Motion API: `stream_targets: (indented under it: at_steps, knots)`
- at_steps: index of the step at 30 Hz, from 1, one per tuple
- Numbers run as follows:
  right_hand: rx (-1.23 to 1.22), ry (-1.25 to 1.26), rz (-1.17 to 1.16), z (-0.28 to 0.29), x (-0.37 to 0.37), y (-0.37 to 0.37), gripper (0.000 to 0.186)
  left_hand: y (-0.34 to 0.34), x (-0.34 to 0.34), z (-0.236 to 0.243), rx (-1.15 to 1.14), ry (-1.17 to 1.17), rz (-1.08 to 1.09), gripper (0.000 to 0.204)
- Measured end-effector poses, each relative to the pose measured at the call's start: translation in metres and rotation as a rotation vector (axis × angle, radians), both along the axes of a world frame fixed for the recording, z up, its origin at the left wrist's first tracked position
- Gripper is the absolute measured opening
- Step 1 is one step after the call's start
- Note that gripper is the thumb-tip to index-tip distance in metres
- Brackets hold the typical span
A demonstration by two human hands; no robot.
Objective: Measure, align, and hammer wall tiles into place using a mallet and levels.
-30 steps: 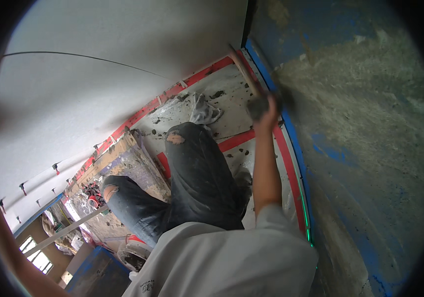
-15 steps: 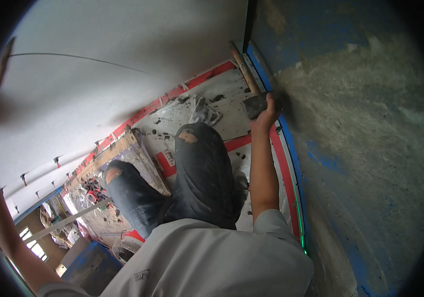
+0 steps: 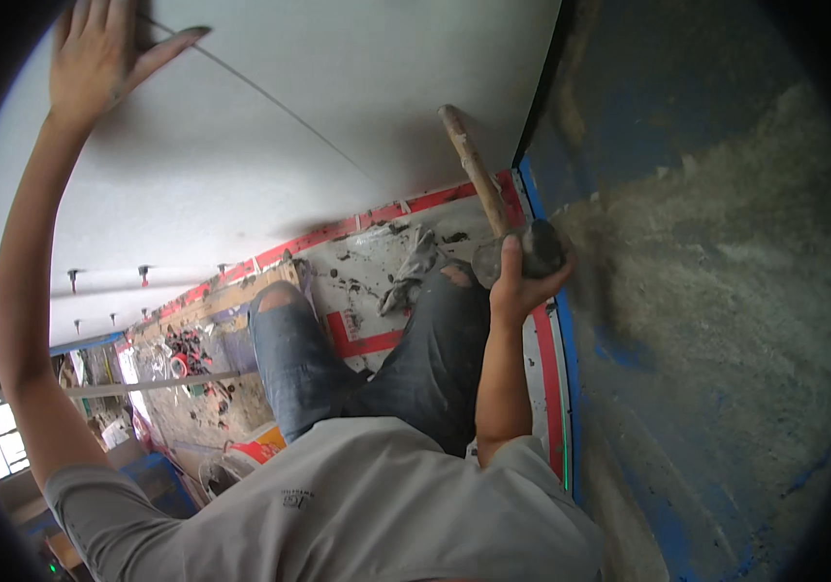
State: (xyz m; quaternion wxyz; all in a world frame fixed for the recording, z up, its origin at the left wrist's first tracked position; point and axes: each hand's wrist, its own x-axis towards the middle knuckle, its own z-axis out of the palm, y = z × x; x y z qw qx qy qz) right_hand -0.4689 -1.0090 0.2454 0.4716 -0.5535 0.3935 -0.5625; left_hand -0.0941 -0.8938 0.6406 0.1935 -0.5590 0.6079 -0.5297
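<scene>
My left hand (image 3: 95,63) is raised at the upper left, fingers out straight and thumb apart, lying against the large white panel (image 3: 357,78) over a thin dark line. Lower right of centre, my right hand (image 3: 522,276) grips the black head of a mallet (image 3: 543,247), whose wooden handle (image 3: 474,163) points up across the panel, close to the corner with the mottled grey-blue wall (image 3: 706,320). My bent knees, in torn jeans, are below it, beside a crumpled grey plastic bag (image 3: 411,262) on the dirty floor covering (image 3: 362,281).
Red tape (image 3: 546,369) and blue tape (image 3: 566,339) run along the floor edges, with a green laser line. Small black clips (image 3: 73,279) dot the white panel. A wooden board (image 3: 260,276), scattered debris (image 3: 192,359), a long strip (image 3: 183,383) and a window (image 3: 3,436) are at the lower left.
My left arm has swung up from the left rim onto the white panel. My right hand with the mallet now sits a little lower in the picture, and the view has shifted.
</scene>
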Motion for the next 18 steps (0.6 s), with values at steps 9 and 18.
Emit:
stream_targets:
  at_steps: [9, 18]
  knots:
    - [-0.352, -0.115, 0.121, 0.045, 0.02, 0.022, 0.074, -0.005, 0.012, -0.003, 0.004, -0.082, 0.009, 0.117]
    - [-0.558, 0.02, 0.008, 0.122, 0.029, 0.004, 0.073, 0.002, 0.018, 0.013, 0.053, 0.046, 0.136, 0.118]
